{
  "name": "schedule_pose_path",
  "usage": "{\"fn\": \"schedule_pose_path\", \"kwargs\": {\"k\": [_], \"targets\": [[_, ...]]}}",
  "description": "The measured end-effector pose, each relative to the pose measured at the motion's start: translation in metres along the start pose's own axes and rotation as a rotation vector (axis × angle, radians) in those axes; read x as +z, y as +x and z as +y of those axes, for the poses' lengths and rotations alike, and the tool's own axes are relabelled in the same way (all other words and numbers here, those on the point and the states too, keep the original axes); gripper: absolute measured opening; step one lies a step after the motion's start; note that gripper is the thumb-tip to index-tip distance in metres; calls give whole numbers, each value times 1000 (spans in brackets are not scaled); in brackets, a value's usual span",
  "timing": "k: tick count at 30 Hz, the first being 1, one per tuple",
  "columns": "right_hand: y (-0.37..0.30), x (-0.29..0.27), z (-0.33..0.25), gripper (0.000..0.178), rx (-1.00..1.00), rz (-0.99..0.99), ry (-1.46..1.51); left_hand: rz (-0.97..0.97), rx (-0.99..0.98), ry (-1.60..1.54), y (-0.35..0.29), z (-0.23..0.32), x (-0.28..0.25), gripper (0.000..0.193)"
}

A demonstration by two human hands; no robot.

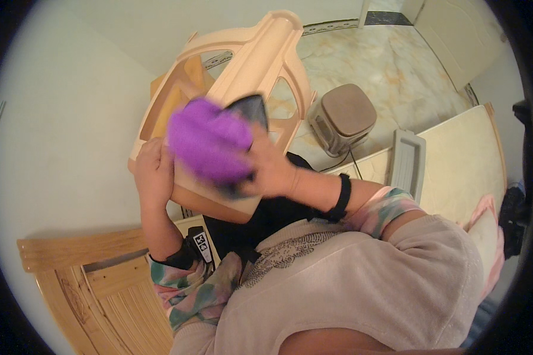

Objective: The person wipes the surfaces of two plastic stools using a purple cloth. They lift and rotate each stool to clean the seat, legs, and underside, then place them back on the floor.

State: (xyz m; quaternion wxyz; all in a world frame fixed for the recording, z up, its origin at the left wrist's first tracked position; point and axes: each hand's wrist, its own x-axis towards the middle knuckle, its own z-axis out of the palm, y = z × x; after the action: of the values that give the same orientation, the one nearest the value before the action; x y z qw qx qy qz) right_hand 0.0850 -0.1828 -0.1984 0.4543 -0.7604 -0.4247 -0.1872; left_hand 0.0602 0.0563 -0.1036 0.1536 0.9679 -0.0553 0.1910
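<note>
A purple cloth (207, 139), blurred by motion, is bunched in my right hand (272, 165). Dark material (251, 111) shows behind the cloth; what it is I cannot make out. The cloth is over a peach-coloured plastic chair (260, 56), which stands tilted in front of me. My left hand (154, 168) is closed over the chair's left edge, its fingers curled on the rim. Part of the chair's near surface is hidden behind the cloth and my right hand.
A brown box-shaped appliance or bin (349, 109) with a cable stands on the marble-patterned floor (373, 59). Right of me lies a grey tray (407, 160) on a pale surface. A wooden bed or chair frame (95, 284) is at lower left, beside a pale wall (71, 148).
</note>
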Motion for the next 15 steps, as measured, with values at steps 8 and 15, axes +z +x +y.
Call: {"fn": "schedule_pose_path", "kwargs": {"k": [8, 15], "targets": [[-33, 25, -10, 61, -245, -38, -37, 6, -73, -70, -4, 11, -3, 33], [-33, 5, 22, 64, 265, 324, 1, -31, -112, -74, -1, 21, -10, 34]]}}
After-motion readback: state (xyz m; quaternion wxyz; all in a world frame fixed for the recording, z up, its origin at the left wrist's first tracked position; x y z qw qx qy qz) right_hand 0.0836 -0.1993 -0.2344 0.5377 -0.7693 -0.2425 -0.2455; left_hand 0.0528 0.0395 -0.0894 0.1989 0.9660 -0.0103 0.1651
